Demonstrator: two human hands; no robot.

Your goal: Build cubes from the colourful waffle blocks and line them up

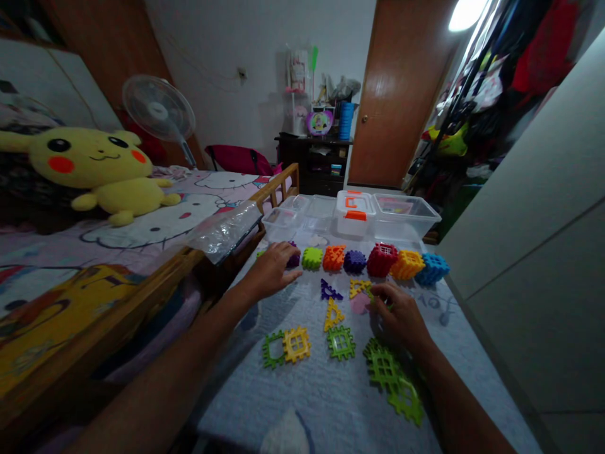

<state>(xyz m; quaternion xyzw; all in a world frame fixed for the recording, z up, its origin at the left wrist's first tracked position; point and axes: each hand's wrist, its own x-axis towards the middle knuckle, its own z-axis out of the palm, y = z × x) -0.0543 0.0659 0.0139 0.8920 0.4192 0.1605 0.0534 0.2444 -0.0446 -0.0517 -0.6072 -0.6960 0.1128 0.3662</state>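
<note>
My left hand [273, 269] rests at the left end of a row of assembled plastic block cubes, its fingers curled round a purple cube [293, 258]. The row runs right: green cube [312, 258], orange cube [334, 257], dark purple cube [355, 261], red cube [382, 259], yellow-orange cube [407, 264], blue cube [432, 268]. My right hand [399, 313] lies among flat pieces with its fingers closed on a small green piece [373, 297], next to a pink piece [360, 304] and a yellow triangle [359, 287].
Loose flat tiles lie on the pale mat: purple triangle [329, 291], yellow triangle [333, 314], green and yellow squares [286, 345], green square [341, 342], joined green grids [394, 381]. Clear plastic bins [406, 214] and an orange-latched box [353, 212] stand behind. A wooden-framed bed [155, 277] with a yellow plush toy [101, 170] lies left.
</note>
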